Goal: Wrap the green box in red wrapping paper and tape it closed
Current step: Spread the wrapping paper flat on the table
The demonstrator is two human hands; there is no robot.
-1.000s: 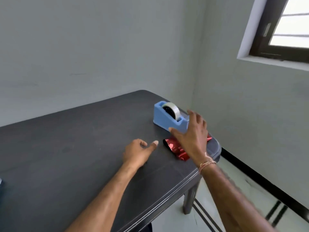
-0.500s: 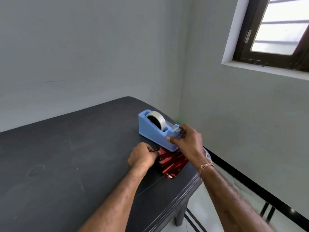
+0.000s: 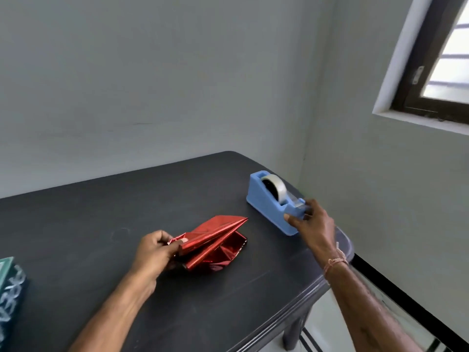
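Folded shiny red wrapping paper (image 3: pixel 215 243) lies mid-table, its left end pinched in my left hand (image 3: pixel 154 252) and its upper flap lifted. A blue tape dispenser (image 3: pixel 271 203) with a clear tape roll stands to the right near the table's far right corner. My right hand (image 3: pixel 311 224) grips its front end at the cutter. The green box (image 3: pixel 10 285) shows only partly at the left edge of the view, teal-green with white lettering.
The black table (image 3: pixel 101 212) stands in a room corner, grey walls behind and to the right. Its right and front edges drop to a pale floor. A window (image 3: pixel 441 59) sits high on the right wall.
My left hand has taken hold of the red paper and drawn it left, away from the dispenser. My right hand stays on the dispenser's front. The view shifted, bringing the green box into sight.
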